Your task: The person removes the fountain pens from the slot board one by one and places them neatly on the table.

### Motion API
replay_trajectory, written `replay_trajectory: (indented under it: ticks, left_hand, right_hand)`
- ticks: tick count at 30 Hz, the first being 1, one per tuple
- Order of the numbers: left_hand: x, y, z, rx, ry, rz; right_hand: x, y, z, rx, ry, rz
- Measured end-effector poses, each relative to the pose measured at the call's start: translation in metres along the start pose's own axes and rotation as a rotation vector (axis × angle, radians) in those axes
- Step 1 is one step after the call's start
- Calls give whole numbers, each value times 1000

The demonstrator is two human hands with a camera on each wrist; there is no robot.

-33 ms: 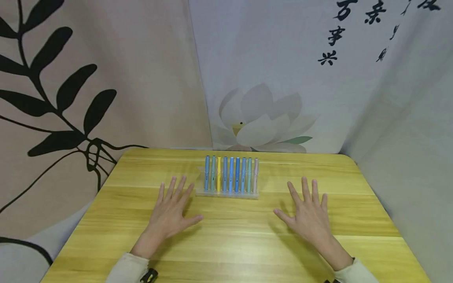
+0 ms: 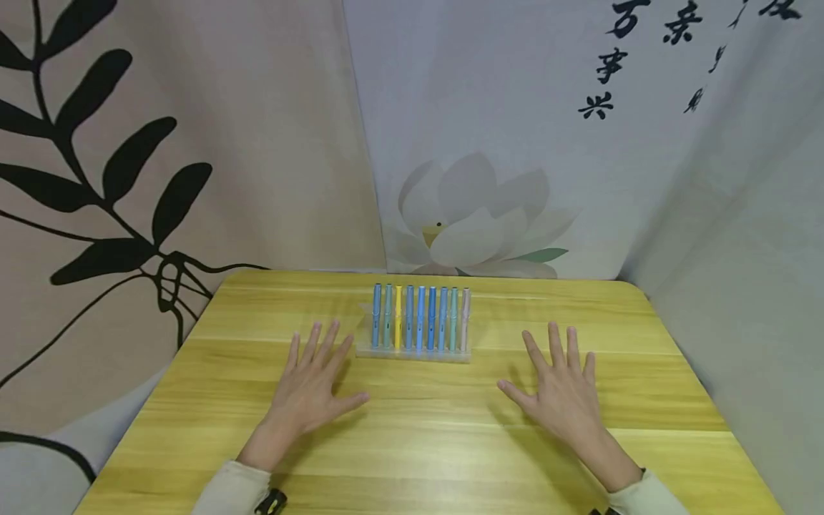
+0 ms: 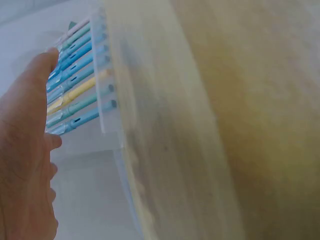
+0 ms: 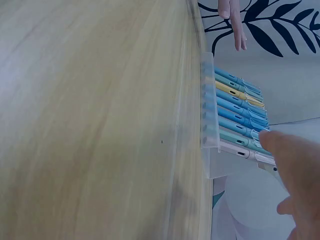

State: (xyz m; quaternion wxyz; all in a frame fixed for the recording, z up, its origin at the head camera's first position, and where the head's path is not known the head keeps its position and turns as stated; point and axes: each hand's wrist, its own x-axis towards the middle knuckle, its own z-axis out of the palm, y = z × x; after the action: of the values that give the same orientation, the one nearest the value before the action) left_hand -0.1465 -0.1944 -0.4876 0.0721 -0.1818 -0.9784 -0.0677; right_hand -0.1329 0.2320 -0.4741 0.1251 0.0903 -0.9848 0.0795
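Observation:
A clear pen stand [image 2: 413, 355] is near the back of the wooden table, holding several upright pens in a row. Most are blue or green; a yellow pen [image 2: 398, 318] is third from the left and a pale pinkish pen [image 2: 465, 320] is at the right end. My left hand [image 2: 307, 393] is just left of the stand, palm down, fingers straight and spread. Farther to the right, my right hand [image 2: 568, 400] has its fingers spread too. Both hands hold nothing; whether they touch the tabletop I cannot tell. In the left wrist view the thumb [image 3: 37, 70] overlaps some pens.
The wooden table [image 2: 425, 443] has rounded back corners. Behind it hang cloth curtains, one with dark leaves [image 2: 131, 157], one with a pale lotus [image 2: 479, 214] and black characters. A pale cloth [image 2: 759, 236] hangs along the right side. Dark bands show at both wrists.

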Motion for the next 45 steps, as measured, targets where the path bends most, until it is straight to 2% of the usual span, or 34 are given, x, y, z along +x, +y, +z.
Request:
replay_trajectory:
  ticks: [5, 11, 18, 25, 30, 34, 40, 45]
  left_hand:
    - [-1, 0, 2, 3, 23, 9]
    - [0, -2, 2, 6, 11, 3]
    - [5, -5, 3, -18, -14, -6]
    - [14, -10, 3, -51, 1, 19]
    - [23, -14, -2, -107, 0, 40]
    - [35, -19, -3, -165, 0, 66]
    - [49, -27, 2, -290, -29, 69]
    - [55, -33, 8, -346, -54, 63]
  right_hand:
    - [1, 1, 0, -4, 5, -20]
    - [4, 1, 0, 5, 30, -58]
    - [10, 2, 0, 34, 34, -111]
    - [17, 0, -2, 48, 59, -183]
    - [24, -2, -6, 61, 67, -208]
    - [32, -5, -10, 116, 63, -222]
    - [45, -10, -14, 216, 49, -220]
    - [56, -15, -15, 294, 19, -200]
